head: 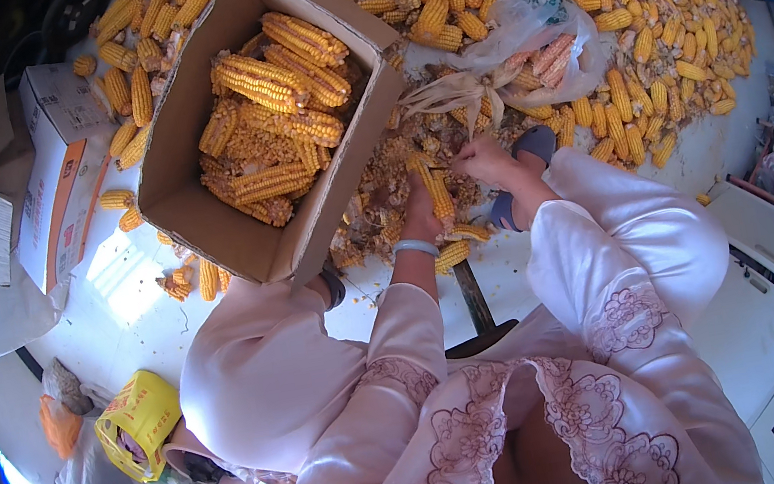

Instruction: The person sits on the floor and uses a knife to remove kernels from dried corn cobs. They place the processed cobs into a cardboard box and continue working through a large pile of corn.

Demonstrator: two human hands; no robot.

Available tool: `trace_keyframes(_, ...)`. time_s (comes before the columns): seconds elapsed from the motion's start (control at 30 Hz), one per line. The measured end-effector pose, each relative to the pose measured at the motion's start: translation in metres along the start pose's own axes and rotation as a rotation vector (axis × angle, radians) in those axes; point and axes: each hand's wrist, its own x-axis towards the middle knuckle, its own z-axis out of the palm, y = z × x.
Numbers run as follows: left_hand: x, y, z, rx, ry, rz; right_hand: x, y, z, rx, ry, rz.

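My left hand point(420, 208), with a pale bangle at the wrist, grips a yellow ear of corn point(439, 196) low between my knees. Just right of that ear is my right hand point(484, 162), its fingers curled near the ear's upper part; a thin dark thing shows at its fingertips, too small to name. Both hands are over a heap of loose kernels and husk scraps point(379, 190). To the left, an open cardboard box point(201, 218) stands tilted in the view, holding several ears of corn point(263, 83) with some kernels stripped, and loose kernels.
Corn ears point(665, 31) are piled across the floor beyond. A clear plastic bag point(569, 27) with reddish ears lies above my right hand. A white and orange carton point(56, 188) stands left. A yellow bag point(145, 417) sits lower left; a white cabinet point(752, 290) is at right.
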Motion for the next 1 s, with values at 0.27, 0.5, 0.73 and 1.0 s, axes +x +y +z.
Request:
trace_keyframes(0.27,0.022,-0.012,-0.009,-0.082,-0.12,0.112,-0.06,-0.047,0.034,-0.158,0.373,0.03)
trace_keyframes(0.5,0.006,-0.013,0.009,-0.167,-0.028,0.093,-0.06,-0.038,0.043,-0.187,0.394,0.02)
trace_keyframes(0.73,0.003,-0.014,0.015,-0.301,-0.045,0.056,-0.051,-0.047,0.048,-0.27,0.319,0.136)
trace_keyframes(1.0,0.001,-0.014,0.019,-0.332,-0.055,0.072,-0.04,-0.054,0.041,-0.225,0.273,0.215)
